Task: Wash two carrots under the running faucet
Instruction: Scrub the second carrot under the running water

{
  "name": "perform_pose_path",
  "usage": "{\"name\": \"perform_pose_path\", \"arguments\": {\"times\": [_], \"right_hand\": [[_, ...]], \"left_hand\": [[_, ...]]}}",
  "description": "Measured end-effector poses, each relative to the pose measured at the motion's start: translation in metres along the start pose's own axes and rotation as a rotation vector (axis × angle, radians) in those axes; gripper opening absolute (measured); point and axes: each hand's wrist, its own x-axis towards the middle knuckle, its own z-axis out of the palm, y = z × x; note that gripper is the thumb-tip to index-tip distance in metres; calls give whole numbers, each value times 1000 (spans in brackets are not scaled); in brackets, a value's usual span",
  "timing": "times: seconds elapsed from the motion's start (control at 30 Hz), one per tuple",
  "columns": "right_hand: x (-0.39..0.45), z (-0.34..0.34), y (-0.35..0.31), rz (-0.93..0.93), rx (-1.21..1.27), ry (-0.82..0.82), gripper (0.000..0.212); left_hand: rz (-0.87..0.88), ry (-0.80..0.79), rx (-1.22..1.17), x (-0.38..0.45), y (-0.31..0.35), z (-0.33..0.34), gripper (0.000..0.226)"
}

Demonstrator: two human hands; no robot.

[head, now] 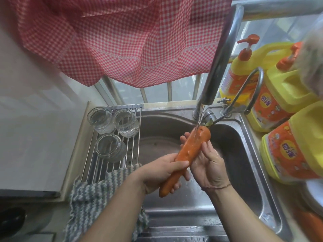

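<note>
Left hand (162, 172) grip wraps carrot (185, 156) tip; right hand (208, 165), grip wide, cradles middle, tilting crown under faucet (216, 67) stream for rinsing.

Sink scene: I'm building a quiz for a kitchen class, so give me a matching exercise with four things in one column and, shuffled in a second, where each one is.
Things:
1. carrot
2. glass jars
3. yellow bottles
4. checked curtain

Places:
A. on the wire rack left of the basin
B. hanging above the sink
C. under the faucet stream, held by both hands
D. on the counter right of the faucet

Pairs: 1-C, 2-A, 3-D, 4-B
</note>
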Motion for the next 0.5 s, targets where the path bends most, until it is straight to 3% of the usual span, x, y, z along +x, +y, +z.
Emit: {"name": "perform_pose_path", "arguments": {"times": [0.2,0.33,0.5], "right_hand": [[6,9,2,-48,-271,50,47],[3,10,8,-64,-447,28,61],[1,2,6,-23,-456,-46,85]], "left_hand": [[47,152,-24,6,-1,9,17],[94,192,-9,6,-4,14,15],[104,162,-31,2,-3,14,14]]}}
